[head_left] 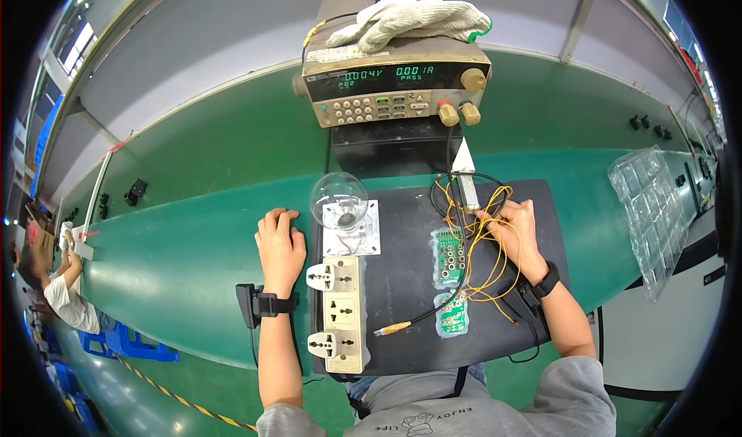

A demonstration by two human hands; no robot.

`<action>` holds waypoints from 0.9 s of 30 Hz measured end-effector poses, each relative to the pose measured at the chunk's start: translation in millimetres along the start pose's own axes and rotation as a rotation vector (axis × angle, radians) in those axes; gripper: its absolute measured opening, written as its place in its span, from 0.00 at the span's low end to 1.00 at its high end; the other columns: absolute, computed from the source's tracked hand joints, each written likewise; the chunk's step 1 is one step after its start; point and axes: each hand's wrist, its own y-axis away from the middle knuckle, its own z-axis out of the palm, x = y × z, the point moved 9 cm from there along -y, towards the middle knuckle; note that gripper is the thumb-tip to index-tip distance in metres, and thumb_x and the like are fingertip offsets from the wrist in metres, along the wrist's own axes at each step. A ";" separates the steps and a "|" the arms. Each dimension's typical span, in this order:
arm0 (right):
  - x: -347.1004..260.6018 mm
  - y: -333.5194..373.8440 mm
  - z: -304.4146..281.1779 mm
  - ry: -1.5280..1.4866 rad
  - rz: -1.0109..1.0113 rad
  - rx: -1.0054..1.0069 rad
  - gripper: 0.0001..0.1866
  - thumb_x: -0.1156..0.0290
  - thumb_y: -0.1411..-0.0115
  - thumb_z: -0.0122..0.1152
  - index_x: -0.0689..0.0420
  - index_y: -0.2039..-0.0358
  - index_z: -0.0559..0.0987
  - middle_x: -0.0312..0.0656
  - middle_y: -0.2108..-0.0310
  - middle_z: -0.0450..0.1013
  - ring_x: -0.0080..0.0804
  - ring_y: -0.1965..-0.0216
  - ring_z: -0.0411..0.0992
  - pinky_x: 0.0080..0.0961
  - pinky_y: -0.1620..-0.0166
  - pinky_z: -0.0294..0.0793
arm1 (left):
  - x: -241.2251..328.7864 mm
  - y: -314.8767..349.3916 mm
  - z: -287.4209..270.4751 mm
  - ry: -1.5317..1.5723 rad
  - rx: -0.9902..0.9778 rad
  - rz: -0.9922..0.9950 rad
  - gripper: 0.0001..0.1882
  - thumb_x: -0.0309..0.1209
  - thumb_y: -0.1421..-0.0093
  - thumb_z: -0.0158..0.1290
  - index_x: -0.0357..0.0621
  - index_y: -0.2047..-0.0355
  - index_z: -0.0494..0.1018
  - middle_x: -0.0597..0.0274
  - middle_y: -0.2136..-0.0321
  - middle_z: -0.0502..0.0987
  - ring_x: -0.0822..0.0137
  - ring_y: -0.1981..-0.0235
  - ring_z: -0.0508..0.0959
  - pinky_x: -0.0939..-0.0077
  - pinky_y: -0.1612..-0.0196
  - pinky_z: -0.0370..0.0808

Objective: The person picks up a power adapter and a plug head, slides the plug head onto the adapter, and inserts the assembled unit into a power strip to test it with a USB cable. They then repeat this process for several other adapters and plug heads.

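My left hand (280, 245) lies palm down on the green mat, left of a black board (402, 282), fingers out and holding nothing. My right hand (516, 232) is over the board's right side, thumb and forefinger pinched at the lower end of a narrow white-and-grey block (465, 186). What sits between those fingertips is too small to make out. Yellow wires (483, 286) loop beside them. Two green circuit boards (448, 258) are fixed on the black board, left of this hand. A black cable with a yellow-sleeved end (394, 329) lies across it.
A white socket strip (352, 313) and a clear bulb (338, 197) on a white plate line the board's left side. Behind stands a bench instrument (394, 89) with a knitted glove (410, 20) on top. A clear blister tray (649, 205) lies far right. Another person (69, 294) sits far left.
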 end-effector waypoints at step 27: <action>-6.1 -3.0 -1.2 0.003 -0.001 0.006 0.16 0.64 0.53 0.67 0.57 0.89 0.73 0.39 0.86 0.67 0.37 0.83 0.59 0.31 0.67 0.53 | -0.1 0.1 0.9 0.005 0.002 -0.002 0.14 0.22 0.49 0.47 0.42 0.61 0.71 0.57 0.57 0.69 0.56 0.55 0.67 0.63 0.53 0.63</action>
